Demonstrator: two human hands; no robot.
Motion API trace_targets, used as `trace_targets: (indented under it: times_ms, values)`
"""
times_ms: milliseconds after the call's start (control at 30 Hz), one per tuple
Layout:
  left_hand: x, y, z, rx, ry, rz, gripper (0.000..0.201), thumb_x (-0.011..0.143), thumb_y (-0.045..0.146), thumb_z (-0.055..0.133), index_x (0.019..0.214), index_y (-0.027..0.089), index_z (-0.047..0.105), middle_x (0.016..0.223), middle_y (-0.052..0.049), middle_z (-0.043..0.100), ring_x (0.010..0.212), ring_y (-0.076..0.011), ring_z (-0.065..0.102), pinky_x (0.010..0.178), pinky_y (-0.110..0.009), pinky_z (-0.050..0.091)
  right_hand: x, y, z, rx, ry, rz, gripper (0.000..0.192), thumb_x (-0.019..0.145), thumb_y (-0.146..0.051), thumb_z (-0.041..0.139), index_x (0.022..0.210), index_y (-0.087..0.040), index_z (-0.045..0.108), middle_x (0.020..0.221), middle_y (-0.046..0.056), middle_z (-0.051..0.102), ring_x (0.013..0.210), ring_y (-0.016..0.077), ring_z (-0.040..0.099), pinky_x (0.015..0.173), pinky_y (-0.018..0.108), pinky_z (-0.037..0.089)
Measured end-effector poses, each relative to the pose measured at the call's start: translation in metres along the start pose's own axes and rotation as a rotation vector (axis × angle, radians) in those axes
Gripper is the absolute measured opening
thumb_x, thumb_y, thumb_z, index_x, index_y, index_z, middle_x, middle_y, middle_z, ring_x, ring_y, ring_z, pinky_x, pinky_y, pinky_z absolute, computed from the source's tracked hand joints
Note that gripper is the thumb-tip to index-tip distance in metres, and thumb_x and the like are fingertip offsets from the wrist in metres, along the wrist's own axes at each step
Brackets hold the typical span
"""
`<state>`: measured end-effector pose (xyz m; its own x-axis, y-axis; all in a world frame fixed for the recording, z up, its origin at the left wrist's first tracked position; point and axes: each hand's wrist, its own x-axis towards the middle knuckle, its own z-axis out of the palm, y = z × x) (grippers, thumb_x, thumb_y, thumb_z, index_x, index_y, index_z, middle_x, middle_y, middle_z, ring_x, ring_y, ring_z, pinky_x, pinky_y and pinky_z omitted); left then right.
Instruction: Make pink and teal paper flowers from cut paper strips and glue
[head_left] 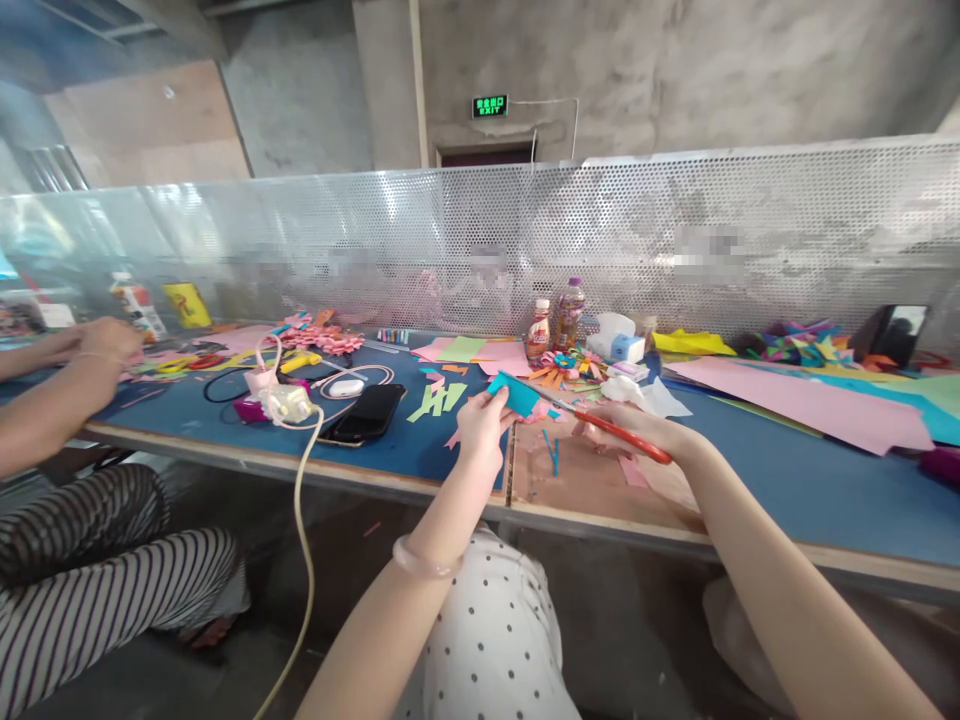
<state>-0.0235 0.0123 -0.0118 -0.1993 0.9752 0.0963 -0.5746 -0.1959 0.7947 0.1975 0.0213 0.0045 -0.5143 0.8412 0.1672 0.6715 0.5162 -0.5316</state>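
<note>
My left hand [481,425] pinches a small blue piece of paper [521,398] above the table's front part. In my right hand [637,428] is a pair of scissors with red-orange handles [628,436]; the blades reach left to the blue paper's upper edge. Whether the blades are touching the paper, I cannot tell. Thin blue paper strips [551,452] lie on the brown board just below. Left of my left hand are several light green paper strips [435,400], and a scrap of pink paper [632,470] rests under my right hand.
A black phone [369,412], a power strip [289,402] and its cable lie to the left. Two bottles [570,312] and tissues [616,338] stand behind. Large pink paper [802,400] covers the right side. Another person's hands [105,345] are at far left. A perforated metal screen [375,240] borders the back.
</note>
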Motion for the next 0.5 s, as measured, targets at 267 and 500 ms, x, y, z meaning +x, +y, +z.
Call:
trace_targets:
  times_ms: [267, 500]
  values:
    - [-0.0026, 0.0009, 0.0017, -0.02, -0.012, -0.04, 0.007, 0.067, 0.013, 0.066, 0.069, 0.011, 0.06, 0.067, -0.005, 0.065, 0.06, -0.0135, 0.062, 0.067, -0.029, 0.05, 0.0008, -0.0019, -0.0007, 0.007, -0.032, 0.039, 0.037, 0.077, -0.05, 0.045, 0.082, -0.018, 0.063, 0.067, 0.003, 0.059, 0.059, 0.017, 0.054, 0.05, 0.025, 0.039]
    - [-0.0023, 0.0002, 0.0014, -0.013, -0.028, -0.047, 0.008, 0.067, 0.015, 0.066, 0.074, 0.011, 0.064, 0.07, -0.006, 0.067, 0.062, -0.0146, 0.064, 0.071, -0.031, 0.05, 0.0052, 0.0034, 0.0017, -0.032, -0.048, 0.084, 0.025, 0.075, -0.039, 0.048, 0.078, -0.02, 0.063, 0.064, 0.002, 0.059, 0.055, 0.0155, 0.051, 0.049, 0.025, 0.037]
